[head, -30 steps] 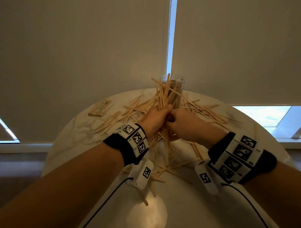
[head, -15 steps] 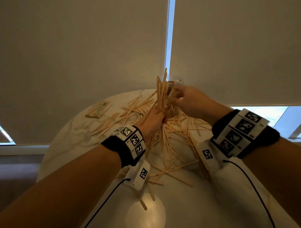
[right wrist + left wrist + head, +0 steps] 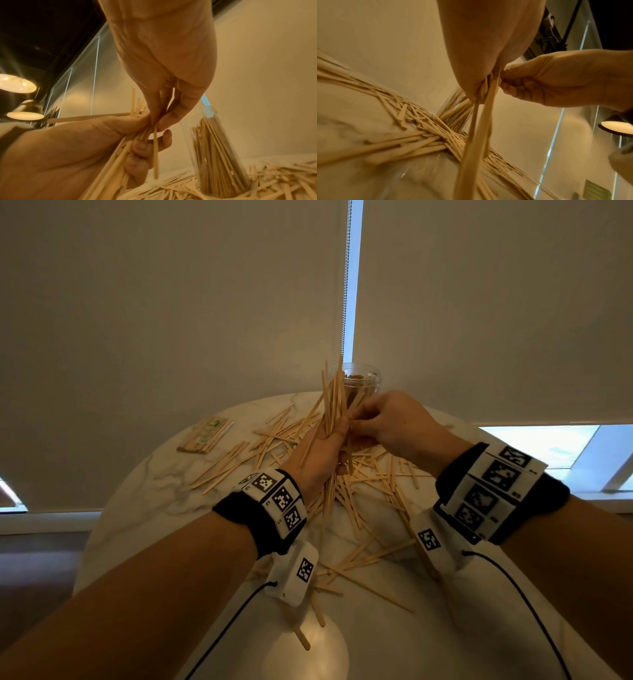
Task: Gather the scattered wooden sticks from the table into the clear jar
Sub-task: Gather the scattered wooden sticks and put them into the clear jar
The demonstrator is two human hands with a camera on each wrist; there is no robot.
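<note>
My left hand [image 3: 323,451] grips an upright bundle of wooden sticks [image 3: 331,402] above the table. My right hand [image 3: 383,419] reaches in from the right and pinches a few sticks out of that bundle, seen close in the right wrist view [image 3: 155,146]. The clear jar [image 3: 361,385] stands just behind the hands, partly hidden by them, with several sticks [image 3: 216,155] upright inside it. Loose sticks [image 3: 373,494] lie scattered over the round marble table [image 3: 144,494], thickest around the jar's base and under my hands.
A wrapped pack of sticks [image 3: 205,434] lies at the table's far left. Drawn roller blinds [image 3: 171,320] hang right behind the table. A bright lamp reflection [image 3: 305,648] shows on the near part of the tabletop.
Both hands held the bundle low a second ago. The left hand has raised it toward the jar. The right hand let go, went up to the jar, and now is back pinching sticks from the bundle.
</note>
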